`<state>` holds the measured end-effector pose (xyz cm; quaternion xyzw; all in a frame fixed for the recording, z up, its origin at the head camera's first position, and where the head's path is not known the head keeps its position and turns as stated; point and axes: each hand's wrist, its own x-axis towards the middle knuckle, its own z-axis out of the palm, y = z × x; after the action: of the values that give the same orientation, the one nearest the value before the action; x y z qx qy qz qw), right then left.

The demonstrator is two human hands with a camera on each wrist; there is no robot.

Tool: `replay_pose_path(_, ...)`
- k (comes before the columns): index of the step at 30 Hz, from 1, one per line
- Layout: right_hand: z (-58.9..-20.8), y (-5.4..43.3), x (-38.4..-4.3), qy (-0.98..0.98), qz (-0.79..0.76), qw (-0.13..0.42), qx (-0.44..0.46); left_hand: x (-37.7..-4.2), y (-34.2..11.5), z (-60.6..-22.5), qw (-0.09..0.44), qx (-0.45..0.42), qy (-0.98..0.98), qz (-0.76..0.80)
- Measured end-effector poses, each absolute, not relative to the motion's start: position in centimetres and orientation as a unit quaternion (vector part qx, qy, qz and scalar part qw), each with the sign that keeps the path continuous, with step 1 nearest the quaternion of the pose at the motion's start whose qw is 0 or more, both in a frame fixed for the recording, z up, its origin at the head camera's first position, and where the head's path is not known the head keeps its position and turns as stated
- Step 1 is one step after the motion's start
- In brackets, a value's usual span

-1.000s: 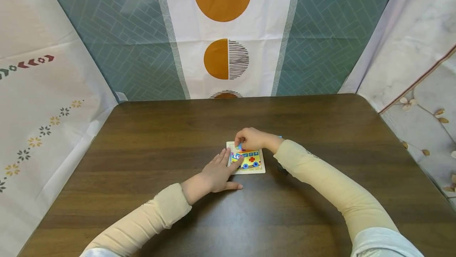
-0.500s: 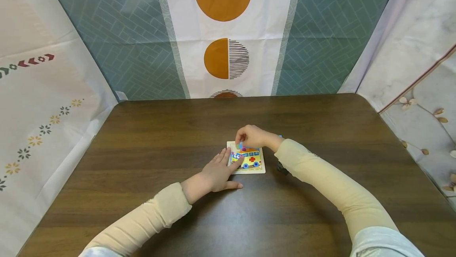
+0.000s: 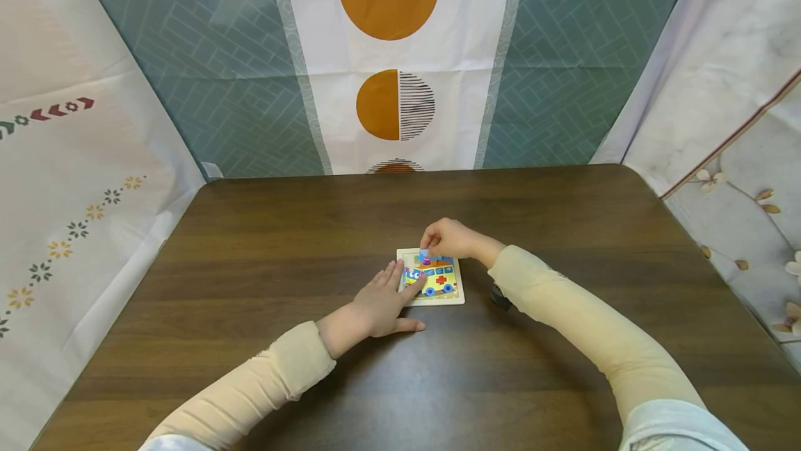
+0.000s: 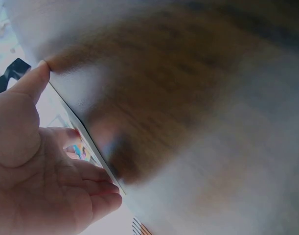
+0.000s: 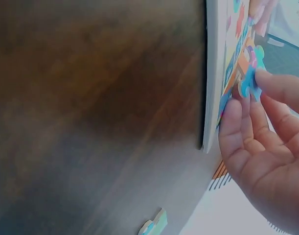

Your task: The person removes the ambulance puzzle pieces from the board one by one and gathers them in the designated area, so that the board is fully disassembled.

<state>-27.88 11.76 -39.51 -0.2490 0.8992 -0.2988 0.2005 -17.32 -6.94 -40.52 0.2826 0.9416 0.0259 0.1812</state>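
A small jigsaw puzzle in a pale wooden frame [image 3: 438, 302] lies mid-table, its picture a yellow ambulance with blue wheels and a red cross. My left hand [image 3: 379, 303] rests along the frame's left side, fingers straight, one fingertip over the picture. At the puzzle's top edge, my right hand [image 3: 452, 238] pinches a blue jigsaw piece [image 5: 250, 81] between thumb and fingers. In the right wrist view this piece is tilted over the board. The hand hides part of the puzzle's upper right in the head view.
Another loose jigsaw piece [image 5: 155, 224] lies on the table, at the bottom of the right wrist view. The brown wooden table [image 3: 300, 228] reaches back to a patterned cloth [image 3: 413, 55]. Something dark [image 3: 500, 297] shows under the right wrist.
My right hand has shifted slightly right along the puzzle's top edge, the jigsaw piece moving with it and showing more of its blue face. The left hand stays in place.
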Motion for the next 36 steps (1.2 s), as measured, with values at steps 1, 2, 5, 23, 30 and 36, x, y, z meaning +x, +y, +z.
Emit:
replay_pose_path(1,-39.5,11.8,-27.8,0.899,-0.3,0.2,-0.248,-17.3,-6.9,-40.5,0.181,0.282,0.942,0.026)
replay_pose_path(2,-39.6,11.9,-27.8,0.899,-0.303,0.199,-0.247,-17.3,-6.9,-40.5,0.182,0.282,0.942,0.025)
replay_pose_path(5,-39.7,12.1,-27.7,0.896,-0.317,0.191,-0.245,-17.3,-6.9,-40.6,0.183,0.281,0.942,0.025)
replay_pose_path(23,-38.2,14.9,-27.0,0.879,-0.386,0.183,-0.21,-17.3,-6.8,-40.5,0.188,0.277,0.942,0.027)
replay_pose_path(30,-37.5,17.2,-27.1,0.884,-0.396,0.176,-0.175,-17.2,-6.9,-40.4,0.182,0.281,0.942,0.033)
replay_pose_path(36,-37.1,19.4,-27.1,0.888,-0.396,0.169,-0.163,-17.1,-6.9,-40.4,0.182,0.279,0.942,0.039)
